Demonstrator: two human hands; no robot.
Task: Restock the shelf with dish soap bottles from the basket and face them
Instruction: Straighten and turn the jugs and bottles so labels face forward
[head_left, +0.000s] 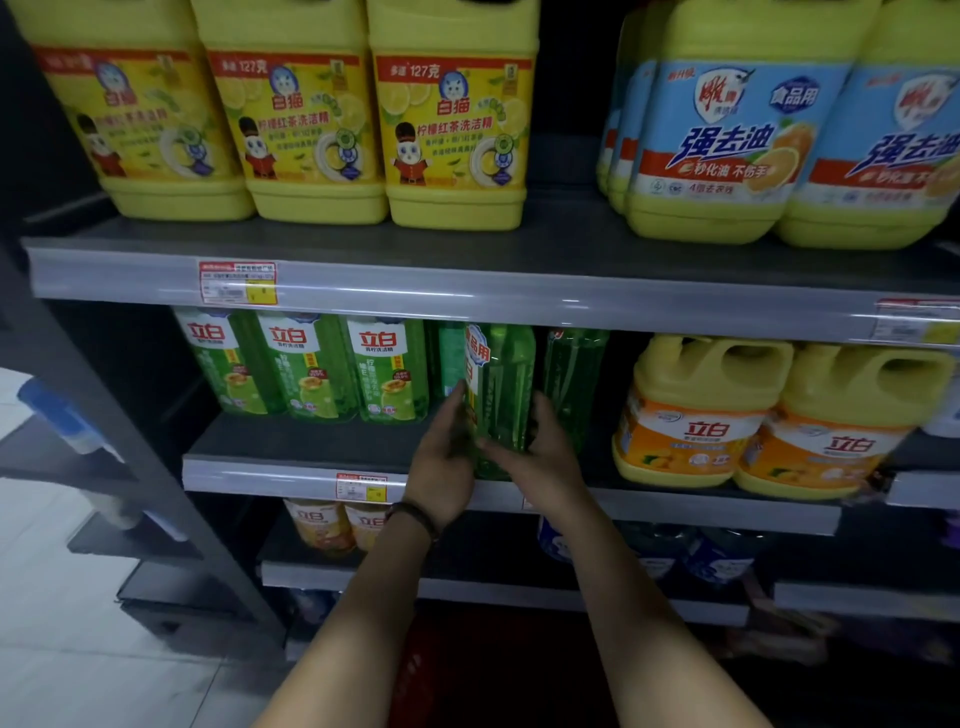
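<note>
Bottle (501, 400) upright, label turned left | left hand (441, 462), right hand (540, 452) both grasping it | shelf (291, 441) edge

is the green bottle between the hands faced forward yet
Not yet. The green bottle stands upright at the shelf edge, label turned leftward, edge-on, unlike the three faced bottles beside it.

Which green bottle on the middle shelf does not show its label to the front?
The green bottle held between both hands, fourth from left: its label is turned sideways, unlike the three faced bottles.

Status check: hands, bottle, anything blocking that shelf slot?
Left hand and right hand both clasp green bottle, upright at shelf edge. Label turned sideways, not faced. Nothing in the way.
</note>
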